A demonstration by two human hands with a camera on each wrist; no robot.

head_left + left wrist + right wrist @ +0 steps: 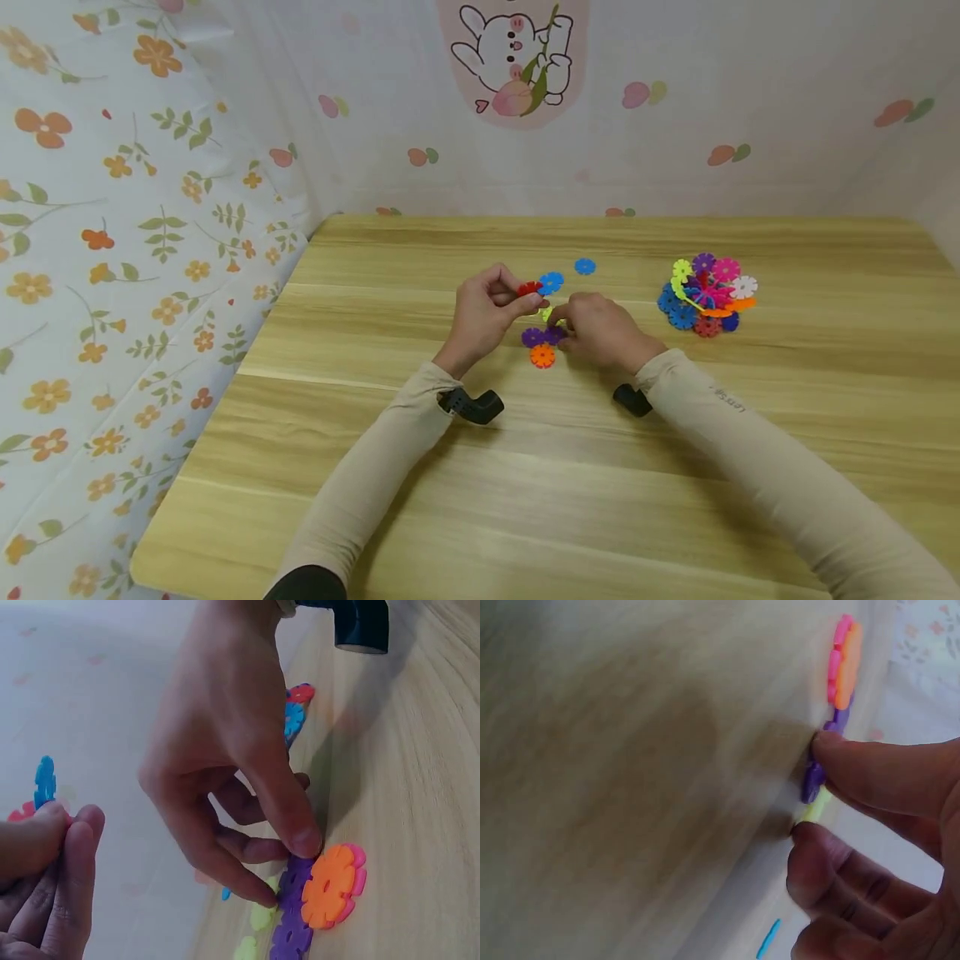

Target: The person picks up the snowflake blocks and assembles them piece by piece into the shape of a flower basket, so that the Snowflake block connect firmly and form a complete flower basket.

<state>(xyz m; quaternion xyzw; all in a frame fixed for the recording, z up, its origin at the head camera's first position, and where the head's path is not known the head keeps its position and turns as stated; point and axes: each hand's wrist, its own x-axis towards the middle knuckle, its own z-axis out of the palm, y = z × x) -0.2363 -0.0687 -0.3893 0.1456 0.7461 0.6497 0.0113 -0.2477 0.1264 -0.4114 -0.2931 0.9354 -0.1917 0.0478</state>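
My left hand (483, 310) pinches a red notched plastic flower disc (528, 288) between thumb and fingers, with a blue disc (551, 283) joined to it. Both are held above the table. My right hand (602, 332) is low at the tabletop, its thumb and index finger at the edges of a purple disc (811, 780). Another purple disc (532, 337) lies beside that one. Yellow discs (262, 916) lie along the far side of the purple ones, partly hidden by the fingers. Nearer me, an orange disc (542, 357) overlaps a pink disc (361, 879).
A loose blue disc (585, 267) lies beyond the hands on the wooden table (525, 483). To the right stands a many-coloured cluster of joined discs (705, 296). Patterned cloth (360, 100) hangs behind the table and along its left side.
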